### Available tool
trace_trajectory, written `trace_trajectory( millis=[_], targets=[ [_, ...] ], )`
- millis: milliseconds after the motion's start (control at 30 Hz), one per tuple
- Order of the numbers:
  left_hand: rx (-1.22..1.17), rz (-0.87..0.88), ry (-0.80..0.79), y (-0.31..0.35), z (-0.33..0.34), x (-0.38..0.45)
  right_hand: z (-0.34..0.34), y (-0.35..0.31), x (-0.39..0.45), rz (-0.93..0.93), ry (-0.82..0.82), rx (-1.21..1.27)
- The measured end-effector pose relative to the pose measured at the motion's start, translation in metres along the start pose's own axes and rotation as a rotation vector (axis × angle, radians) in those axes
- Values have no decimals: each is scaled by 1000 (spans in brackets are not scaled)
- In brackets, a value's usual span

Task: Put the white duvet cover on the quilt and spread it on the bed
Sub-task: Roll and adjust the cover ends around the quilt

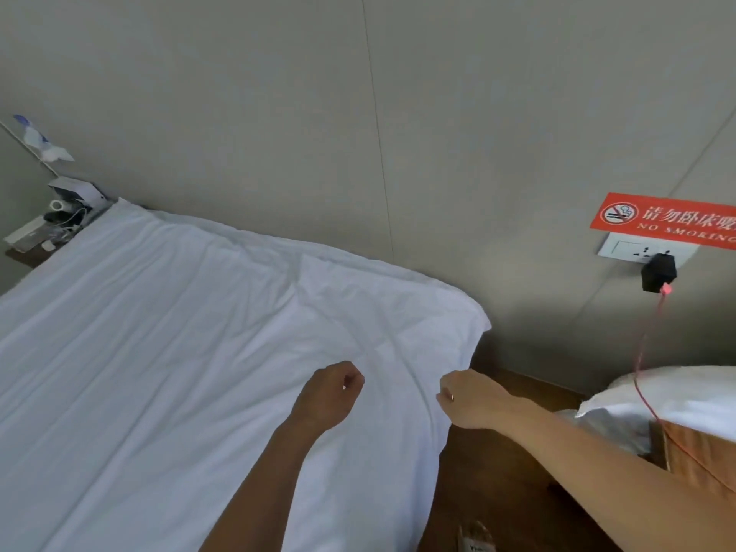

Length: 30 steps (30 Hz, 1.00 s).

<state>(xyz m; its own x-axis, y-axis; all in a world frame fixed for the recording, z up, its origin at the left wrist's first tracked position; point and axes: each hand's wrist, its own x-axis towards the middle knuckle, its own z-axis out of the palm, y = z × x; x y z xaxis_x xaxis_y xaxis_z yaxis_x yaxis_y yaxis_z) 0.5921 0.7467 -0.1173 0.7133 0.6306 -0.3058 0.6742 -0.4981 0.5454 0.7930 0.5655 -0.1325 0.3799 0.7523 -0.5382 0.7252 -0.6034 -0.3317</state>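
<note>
White duvet cover (171, 352) spread over the bed, creased, its far right corner (476, 316) drooping off the edge beside the wall (398, 113). Left hand (330, 392), fingers curled, appears to pinch a fold, though the grip is hidden; right hand (474, 398) grips the right hem. The cloth looks light, soft and limp, best held at corners and hems. Open floor (513, 472) lies right; a pillow (669, 396) and red cable (647, 352) crowd further right
</note>
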Motion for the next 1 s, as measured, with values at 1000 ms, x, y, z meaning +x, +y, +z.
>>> trace_trajectory(
  millis=[1000],
  targets=[
    [1069, 373, 64, -140, 44, 542, 1, 144, 436, -4, 402, -100]
  ],
)
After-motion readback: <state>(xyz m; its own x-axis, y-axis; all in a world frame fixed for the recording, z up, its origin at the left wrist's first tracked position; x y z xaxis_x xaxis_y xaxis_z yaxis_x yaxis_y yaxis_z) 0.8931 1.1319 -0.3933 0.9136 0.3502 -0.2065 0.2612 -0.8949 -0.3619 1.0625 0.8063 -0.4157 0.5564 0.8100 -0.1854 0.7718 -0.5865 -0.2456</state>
